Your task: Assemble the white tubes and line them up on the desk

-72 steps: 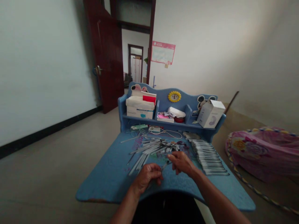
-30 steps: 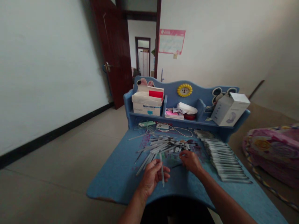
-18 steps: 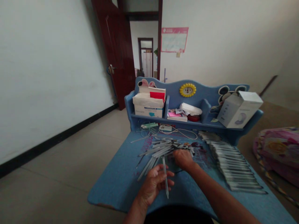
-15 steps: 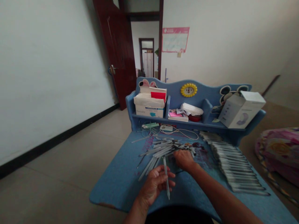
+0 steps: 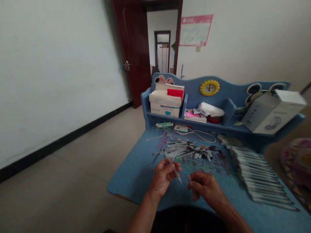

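Blue desk [image 5: 136,181]: my left hand [image 5: 163,176] grips a thin grey pen barrel [image 5: 173,166]; right hand [image 5: 205,189] pinches a small grey cap [image 5: 189,177].

desk [image 5: 136,181]: shelf unit [image 5: 225,97] set along its far edge. on the shelf, stacked boxes [image 5: 166,100] at left, papers [image 5: 195,115] in the middle, tilted carton [image 5: 273,111] at right. loose pile of pen parts [image 5: 184,150] on the desktop centre; row of pens [image 5: 259,174] laid to its right. cable [image 5: 194,131] between pile and shelf. left hand [image 5: 164,176] and right hand [image 5: 205,189] held side by side before the pile; pen barrel [image 5: 173,167] in the left.
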Demonstrator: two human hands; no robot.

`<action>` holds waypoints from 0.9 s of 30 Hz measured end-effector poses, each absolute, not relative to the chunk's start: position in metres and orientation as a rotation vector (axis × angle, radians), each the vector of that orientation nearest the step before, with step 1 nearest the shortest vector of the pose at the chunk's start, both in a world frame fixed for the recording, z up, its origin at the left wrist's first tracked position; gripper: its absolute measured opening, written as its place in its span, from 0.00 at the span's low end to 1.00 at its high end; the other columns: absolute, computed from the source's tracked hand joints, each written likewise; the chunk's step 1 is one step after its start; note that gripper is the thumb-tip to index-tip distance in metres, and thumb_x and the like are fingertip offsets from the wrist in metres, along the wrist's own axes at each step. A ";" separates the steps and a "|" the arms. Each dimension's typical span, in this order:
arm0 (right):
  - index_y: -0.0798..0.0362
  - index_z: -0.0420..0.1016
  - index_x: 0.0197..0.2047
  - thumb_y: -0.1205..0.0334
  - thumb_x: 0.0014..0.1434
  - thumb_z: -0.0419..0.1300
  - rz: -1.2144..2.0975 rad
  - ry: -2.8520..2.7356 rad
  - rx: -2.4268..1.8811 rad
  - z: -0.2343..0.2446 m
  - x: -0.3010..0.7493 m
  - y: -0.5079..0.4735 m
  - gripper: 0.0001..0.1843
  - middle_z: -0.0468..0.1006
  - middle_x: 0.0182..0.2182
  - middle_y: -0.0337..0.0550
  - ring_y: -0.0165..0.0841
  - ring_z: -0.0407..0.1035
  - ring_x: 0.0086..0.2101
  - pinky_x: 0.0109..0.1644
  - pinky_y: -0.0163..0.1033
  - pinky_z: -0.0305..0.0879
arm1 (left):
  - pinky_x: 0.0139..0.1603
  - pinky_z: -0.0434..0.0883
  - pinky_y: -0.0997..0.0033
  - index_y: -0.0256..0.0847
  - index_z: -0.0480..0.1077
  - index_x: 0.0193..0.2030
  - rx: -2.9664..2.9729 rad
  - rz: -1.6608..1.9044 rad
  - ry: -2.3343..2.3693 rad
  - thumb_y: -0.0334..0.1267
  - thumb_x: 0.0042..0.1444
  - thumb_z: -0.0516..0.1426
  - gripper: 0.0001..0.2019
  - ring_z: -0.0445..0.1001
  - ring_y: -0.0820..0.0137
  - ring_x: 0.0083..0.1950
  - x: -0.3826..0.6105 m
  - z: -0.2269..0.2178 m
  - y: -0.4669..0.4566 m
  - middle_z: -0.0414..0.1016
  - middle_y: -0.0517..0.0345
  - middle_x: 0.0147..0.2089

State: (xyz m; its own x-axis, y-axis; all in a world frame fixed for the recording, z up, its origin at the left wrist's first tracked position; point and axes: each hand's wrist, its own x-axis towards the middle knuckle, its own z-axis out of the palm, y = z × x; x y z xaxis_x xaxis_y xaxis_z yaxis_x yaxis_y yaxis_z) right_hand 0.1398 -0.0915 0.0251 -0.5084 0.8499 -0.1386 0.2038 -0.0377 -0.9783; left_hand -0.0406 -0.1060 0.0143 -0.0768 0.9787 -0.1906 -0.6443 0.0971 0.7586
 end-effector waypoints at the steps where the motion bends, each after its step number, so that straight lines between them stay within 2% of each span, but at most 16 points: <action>1: 0.55 0.70 0.25 0.58 0.50 0.56 1.603 -1.676 -1.112 0.024 0.138 -0.098 0.09 0.67 0.14 0.34 0.26 0.63 0.15 0.20 0.31 0.58 | 0.33 0.73 0.71 0.37 0.67 0.35 0.515 1.463 0.862 0.33 0.44 0.64 0.13 0.77 0.68 0.33 -0.041 0.017 -0.106 0.78 0.53 0.35; 4: 0.55 0.72 0.26 0.57 0.50 0.57 1.598 -1.608 -1.112 0.022 0.131 -0.110 0.09 0.66 0.14 0.33 0.25 0.61 0.15 0.19 0.30 0.56 | 0.34 0.73 0.70 0.36 0.67 0.35 0.533 1.513 0.894 0.34 0.43 0.65 0.13 0.77 0.67 0.33 -0.041 0.026 -0.107 0.78 0.54 0.35; 15: 0.56 0.73 0.27 0.58 0.51 0.57 1.510 -1.583 -1.097 0.021 0.118 -0.117 0.10 0.68 0.16 0.36 0.26 0.61 0.16 0.20 0.31 0.57 | 0.32 0.73 0.69 0.35 0.68 0.33 0.679 1.517 0.948 0.34 0.45 0.64 0.10 0.77 0.66 0.32 -0.034 0.046 -0.115 0.77 0.53 0.32; 22: 0.55 0.71 0.27 0.52 0.53 0.57 1.464 -1.526 -1.077 0.027 0.118 -0.124 0.14 0.68 0.17 0.35 0.26 0.63 0.16 0.21 0.31 0.59 | 0.33 0.72 0.67 0.36 0.67 0.33 0.774 1.464 0.984 0.36 0.45 0.63 0.11 0.77 0.63 0.33 -0.026 0.050 -0.121 0.77 0.53 0.32; 27: 0.55 0.67 0.30 0.49 0.57 0.54 1.502 -1.481 -0.982 0.029 0.121 -0.130 0.16 0.67 0.18 0.34 0.25 0.63 0.16 0.20 0.30 0.59 | 0.31 0.70 0.72 0.35 0.68 0.33 0.922 1.409 1.051 0.37 0.48 0.61 0.09 0.75 0.67 0.33 -0.027 0.059 -0.125 0.76 0.53 0.32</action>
